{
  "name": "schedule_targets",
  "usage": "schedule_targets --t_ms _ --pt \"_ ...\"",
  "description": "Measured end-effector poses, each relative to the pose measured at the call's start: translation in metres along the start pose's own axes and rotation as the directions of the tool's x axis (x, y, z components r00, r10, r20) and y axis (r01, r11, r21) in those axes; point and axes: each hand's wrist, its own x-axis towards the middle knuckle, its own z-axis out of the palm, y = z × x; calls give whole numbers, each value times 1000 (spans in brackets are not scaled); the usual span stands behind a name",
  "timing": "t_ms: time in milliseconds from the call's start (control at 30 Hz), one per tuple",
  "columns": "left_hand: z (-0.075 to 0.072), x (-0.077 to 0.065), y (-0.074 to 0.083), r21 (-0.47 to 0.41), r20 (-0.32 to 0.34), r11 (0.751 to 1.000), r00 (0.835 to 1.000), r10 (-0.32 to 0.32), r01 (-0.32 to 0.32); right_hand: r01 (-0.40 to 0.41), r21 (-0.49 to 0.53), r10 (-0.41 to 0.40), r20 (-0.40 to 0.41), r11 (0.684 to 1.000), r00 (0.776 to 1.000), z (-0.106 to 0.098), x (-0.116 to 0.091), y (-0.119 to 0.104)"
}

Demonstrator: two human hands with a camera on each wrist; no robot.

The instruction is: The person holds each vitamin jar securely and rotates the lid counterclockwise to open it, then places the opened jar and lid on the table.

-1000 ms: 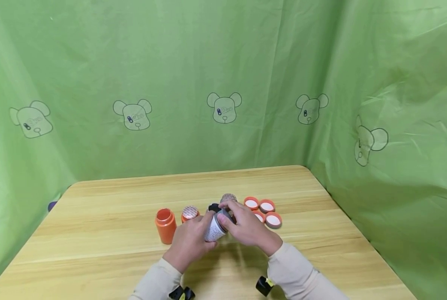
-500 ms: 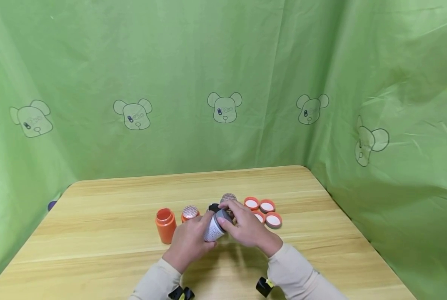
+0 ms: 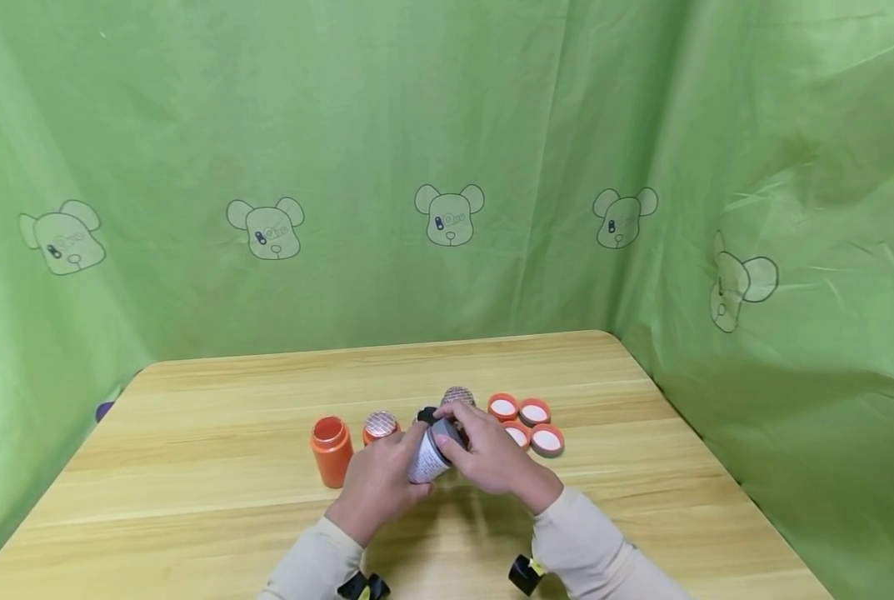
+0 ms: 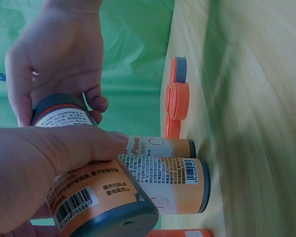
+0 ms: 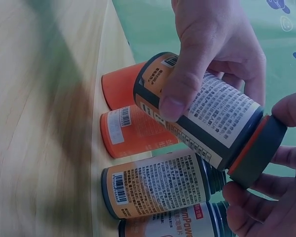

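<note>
My left hand [image 3: 381, 487] grips a dark grey supplement bottle [image 5: 214, 116] by its labelled body, thumb across the front. The bottle is lifted off the table and tilts toward my right. My right hand [image 3: 495, 454] holds its dark grey cap [image 5: 260, 150], fingers and thumb around the rim; an orange band shows where cap meets bottle. Just behind the hands stand a dark bottle with a black top [image 3: 427, 414] and a foil-topped bottle [image 3: 457, 397], both partly hidden. To the left are a foil-topped orange bottle [image 3: 381, 426] and an uncapped orange bottle [image 3: 332, 454].
Several orange-and-grey caps [image 3: 547, 440] lie with white liners up, right of the bottles and close to my right hand. Everything rests on a wooden table [image 3: 214, 442]. Green curtains [image 3: 372, 125] hang behind it and along the right.
My right thumb has shifted on the cap, baring more of its top than a second ago. The right wrist has moved very slightly left. My left hand and the standing bottles keep their places.
</note>
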Motion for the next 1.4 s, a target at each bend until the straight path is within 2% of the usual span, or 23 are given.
schedule_targets --t_ms 200,500,1033,1233,1400 --pt "0 1 -1 2 13 1000 1000 -11 11 7 -12 -7 5 1000 1000 -1 0 -1" --pt "-1 -1 0 0 4 1000 1000 6 -6 -71 -21 72 16 997 997 -4 1 1" --pt "-1 -1 1 -1 -3 1000 1000 5 -5 -13 28 12 43 1000 999 -6 0 1" --pt "0 -2 0 4 -9 1000 1000 17 -17 -19 -17 20 47 1000 999 -6 1 1" --pt "0 -2 0 7 -7 1000 1000 18 -18 -40 -12 41 63 999 997 -5 2 3"
